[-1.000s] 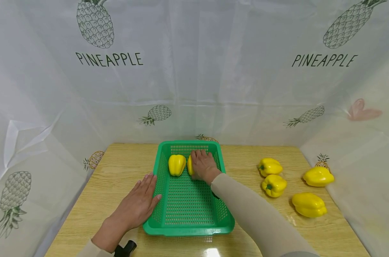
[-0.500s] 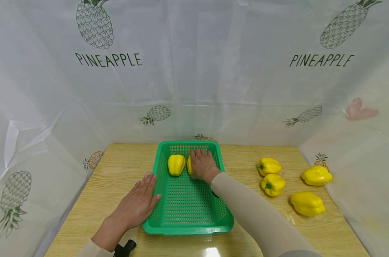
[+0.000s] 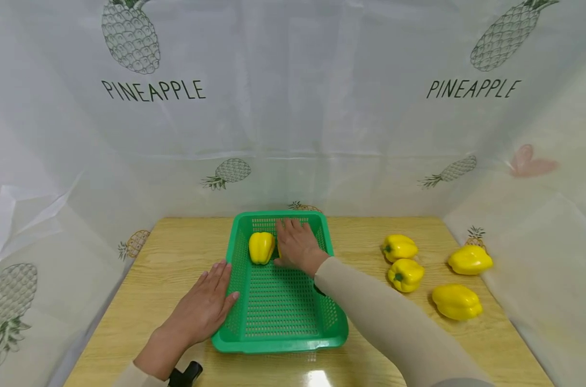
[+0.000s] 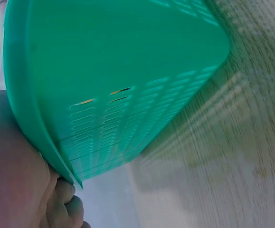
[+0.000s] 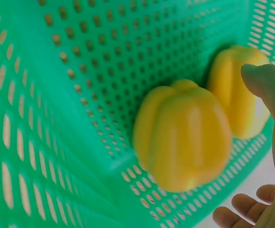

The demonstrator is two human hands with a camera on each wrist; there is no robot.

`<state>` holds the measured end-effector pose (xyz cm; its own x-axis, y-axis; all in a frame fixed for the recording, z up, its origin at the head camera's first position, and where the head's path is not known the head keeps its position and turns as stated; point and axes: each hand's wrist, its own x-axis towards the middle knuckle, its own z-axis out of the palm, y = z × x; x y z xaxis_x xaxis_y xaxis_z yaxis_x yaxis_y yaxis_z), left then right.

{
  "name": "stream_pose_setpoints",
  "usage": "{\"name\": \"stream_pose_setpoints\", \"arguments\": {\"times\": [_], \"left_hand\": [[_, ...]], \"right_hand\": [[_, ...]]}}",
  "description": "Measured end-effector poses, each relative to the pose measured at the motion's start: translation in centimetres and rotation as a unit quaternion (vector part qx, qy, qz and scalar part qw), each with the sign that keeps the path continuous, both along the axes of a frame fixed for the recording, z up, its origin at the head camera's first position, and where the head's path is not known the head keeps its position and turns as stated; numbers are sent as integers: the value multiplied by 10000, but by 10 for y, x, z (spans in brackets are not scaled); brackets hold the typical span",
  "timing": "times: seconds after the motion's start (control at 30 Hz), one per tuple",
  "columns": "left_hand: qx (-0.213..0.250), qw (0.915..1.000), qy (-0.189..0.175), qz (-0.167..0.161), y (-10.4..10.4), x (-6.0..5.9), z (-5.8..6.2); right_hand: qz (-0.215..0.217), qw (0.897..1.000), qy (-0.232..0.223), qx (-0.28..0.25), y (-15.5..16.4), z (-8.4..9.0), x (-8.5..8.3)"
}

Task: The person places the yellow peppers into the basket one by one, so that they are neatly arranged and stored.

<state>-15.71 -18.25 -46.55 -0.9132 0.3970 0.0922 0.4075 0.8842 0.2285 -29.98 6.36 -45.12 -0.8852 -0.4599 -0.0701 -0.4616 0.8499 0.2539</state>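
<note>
Fingers of the right hand lie spread and nearly straight over a yellow pepper at the far end of the green basket; from the head view that pepper is almost fully hidden under the hand. Whether the fingers touch it or merely hover above it cannot be told. A second pepper stands just to its left in the same far end of the basket, uncovered.

The left hand rests flat, fingers extended and together, on the wooden table, its fingertips against the basket's left rim. It grips nothing.

The table has a pale wood grain with a glossy glare near its front edge. White translucent sheeting printed with pineapples and the word PINEAPPLE closes in the back and both sides. Four more yellow peppers lie on the table to the right, well apart from the basket.

The right wrist view shows what the head view hides: both peppers in the basket sit side by side, close to the perforated wall, with the thumb raised in front of the farther one and fingertips loosely curled below. The left wrist view shows only the basket's outer wall, its slotted vents, and the hand's edge pressed under the rim.
</note>
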Motion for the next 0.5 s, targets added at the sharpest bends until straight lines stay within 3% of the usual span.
{"name": "stream_pose_setpoints", "arguments": {"times": [0.2, 0.5], "left_hand": [[-75, 10000, 36, -12, -1, -1, 0], [-104, 9999, 40, -16, -1, -2, -1]], "right_hand": [[153, 9992, 328, 164, 2, 19, 1], [689, 9913, 1065, -365, 29, 39, 3]]}}
